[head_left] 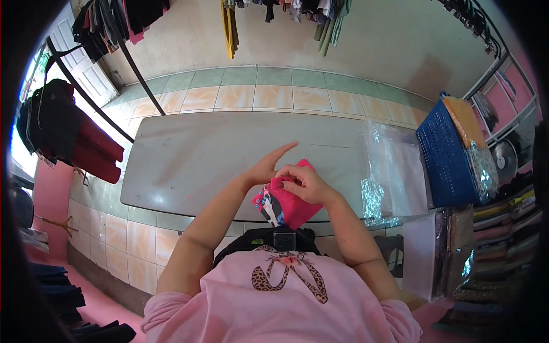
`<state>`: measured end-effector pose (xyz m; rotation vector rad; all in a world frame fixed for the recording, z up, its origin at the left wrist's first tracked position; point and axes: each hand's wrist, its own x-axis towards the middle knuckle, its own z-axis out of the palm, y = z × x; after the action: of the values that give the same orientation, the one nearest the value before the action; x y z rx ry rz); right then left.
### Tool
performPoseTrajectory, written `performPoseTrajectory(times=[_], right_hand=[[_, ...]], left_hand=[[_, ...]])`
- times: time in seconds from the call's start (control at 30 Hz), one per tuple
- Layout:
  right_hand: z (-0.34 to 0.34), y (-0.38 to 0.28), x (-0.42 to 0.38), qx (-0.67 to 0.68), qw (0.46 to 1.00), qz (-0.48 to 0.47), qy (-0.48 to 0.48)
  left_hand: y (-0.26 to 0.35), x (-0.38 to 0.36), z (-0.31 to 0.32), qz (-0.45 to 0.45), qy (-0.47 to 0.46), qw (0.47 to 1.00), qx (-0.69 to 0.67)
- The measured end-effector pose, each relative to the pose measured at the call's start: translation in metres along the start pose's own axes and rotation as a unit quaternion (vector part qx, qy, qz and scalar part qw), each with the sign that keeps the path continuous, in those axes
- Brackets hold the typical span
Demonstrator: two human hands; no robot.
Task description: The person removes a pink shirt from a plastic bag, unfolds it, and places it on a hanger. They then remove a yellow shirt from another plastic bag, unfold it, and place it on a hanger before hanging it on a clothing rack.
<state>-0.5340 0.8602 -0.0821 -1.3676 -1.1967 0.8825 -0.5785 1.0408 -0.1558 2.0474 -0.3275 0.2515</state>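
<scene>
A bright pink cloth (297, 210) with a black, white and blue print hangs folded at the near edge of the grey table (189, 154). My right hand (306, 183) pinches its upper part, fingers bent and pressed together. Just left of it, my left hand (269, 168) is beside the cloth's top, with its fingers stretched out toward the upper right. The lower fingers of my left hand are partly hidden behind my right hand.
Clear plastic bags (394, 171) lie on the table's right end, beside a blue basket (449, 154) holding packets. Dark and red clothes (86, 137) hang at the left. More garments (230, 28) hang along the far wall. Folded clothes (497, 246) are stacked at the right.
</scene>
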Motion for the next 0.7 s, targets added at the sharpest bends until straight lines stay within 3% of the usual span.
performPoseTrajectory(times=[0.03,0.07,0.13,0.2,0.27,0.3,0.37,0.4,0.47,0.5,0.53,0.57,0.6,0.63,0.67,0.7], right_hand=[[0.003,-0.009,0.002,-0.019,0.999,-0.032,0.016],[0.005,-0.020,0.004,-0.041,0.997,-0.066,0.032],[0.000,-0.040,0.000,-0.031,0.996,-0.055,0.060],[-0.008,-0.057,-0.002,-0.027,0.992,-0.016,0.120],[-0.007,-0.077,-0.002,0.004,0.992,-0.021,0.124],[-0.003,-0.085,0.000,0.016,0.993,-0.037,0.108],[0.007,-0.098,0.003,0.026,0.994,-0.052,0.090],[0.013,-0.105,0.006,0.018,0.995,-0.054,0.077],[0.018,-0.119,0.008,0.006,0.996,-0.060,0.062],[0.017,-0.125,0.005,-0.083,0.989,-0.058,0.107],[0.013,-0.131,0.002,-0.171,0.972,-0.057,0.152],[0.007,-0.136,-0.002,-0.175,0.971,-0.061,0.150],[-0.004,-0.141,-0.007,-0.211,0.960,-0.020,0.181],[-0.013,-0.146,-0.011,-0.247,0.945,0.021,0.212],[-0.021,-0.149,-0.015,-0.251,0.944,0.016,0.212],[-0.029,-0.148,-0.017,-0.300,0.934,0.046,0.190]], left_hand=[[0.005,0.000,-0.003,0.025,-0.061,0.996,-0.052],[0.007,-0.003,-0.007,0.031,-0.066,0.996,-0.049],[0.008,-0.007,-0.014,-0.029,-0.178,0.983,-0.011],[0.018,-0.013,-0.017,0.026,-0.150,0.985,-0.076],[0.045,-0.013,-0.015,-0.051,-0.055,0.945,-0.318],[0.049,-0.011,-0.016,-0.047,-0.058,0.946,-0.316],[0.056,-0.011,-0.015,-0.039,-0.174,0.950,-0.256],[0.063,-0.012,-0.011,-0.037,-0.173,0.951,-0.255],[0.077,-0.014,-0.008,0.024,-0.135,0.966,-0.217],[0.074,-0.015,-0.016,0.027,-0.132,0.967,-0.215],[0.066,-0.017,-0.030,-0.003,-0.097,0.988,-0.119],[0.055,-0.020,-0.046,-0.033,-0.059,0.997,-0.022],[0.039,-0.023,-0.061,-0.009,0.085,0.993,0.082],[0.023,-0.029,-0.084,-0.100,0.158,0.979,0.083],[0.021,-0.034,-0.108,-0.124,0.227,0.964,0.058],[0.035,-0.039,-0.132,-0.108,0.249,0.955,0.120]])
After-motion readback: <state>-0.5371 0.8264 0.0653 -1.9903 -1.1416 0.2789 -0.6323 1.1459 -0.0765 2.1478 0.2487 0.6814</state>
